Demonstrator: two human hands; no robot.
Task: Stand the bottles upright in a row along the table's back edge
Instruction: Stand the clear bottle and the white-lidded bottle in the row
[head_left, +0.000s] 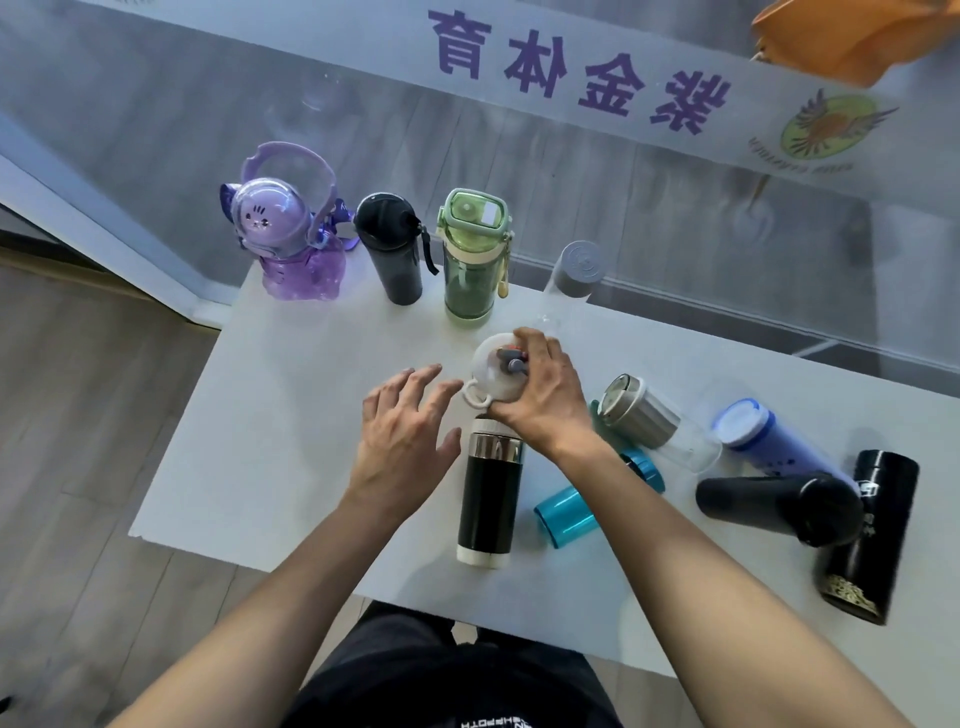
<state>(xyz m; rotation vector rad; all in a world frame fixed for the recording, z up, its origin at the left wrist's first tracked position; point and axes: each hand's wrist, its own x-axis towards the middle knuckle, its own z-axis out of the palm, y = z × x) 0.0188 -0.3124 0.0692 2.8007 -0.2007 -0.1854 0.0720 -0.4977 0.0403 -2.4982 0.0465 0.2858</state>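
The right hand (540, 395) has its fingers clamped on a white-lidded bottle (493, 374) mid-table, while the left hand (405, 431) waits with fingers apart; next, I think, it goes at one o'clock beside the clear bottle (571, 280)

Four bottles (400, 249) stand along the table's (270, 415) back edge, perhaps six lying right.

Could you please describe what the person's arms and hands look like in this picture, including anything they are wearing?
Both forearms are bare, with no sleeves in view. The left hand and the right hand wear no gloves, and no rings, watch or bracelet can be seen on them. Below the arms, the person wears a dark black garment with small white lettering near the bottom edge of the picture.
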